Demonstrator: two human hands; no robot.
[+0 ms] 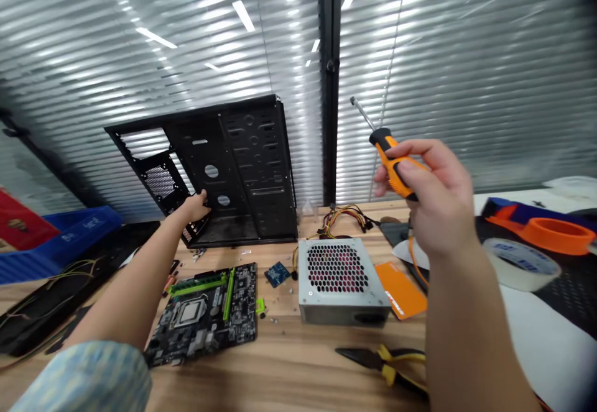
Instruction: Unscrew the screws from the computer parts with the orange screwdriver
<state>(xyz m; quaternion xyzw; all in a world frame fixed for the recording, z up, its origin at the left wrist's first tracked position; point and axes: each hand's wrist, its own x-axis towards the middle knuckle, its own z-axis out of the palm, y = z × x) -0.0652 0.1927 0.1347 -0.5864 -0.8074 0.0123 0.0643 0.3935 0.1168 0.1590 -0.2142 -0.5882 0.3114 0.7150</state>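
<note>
While left grip (196,207) touches black case (242,163) | screwdriver (383,141) inside right grip (438,191)

Looks like kinda matt metal on the case (256,173), dull metal on the power supply (338,275), plastic screwdriver handle (393,168), wood tabletop (280,371).

Small checks of light blue and pale yellow pattern the left sleeve (93,378), a loose, softly blurred piece of cloth whose rounded edge ends near the elbow. Below it, the left forearm (135,291) and left hand (192,209) are bare. The right forearm (469,319) and right hand (441,197) show bare too, reaching the frame's lower edge.
</note>
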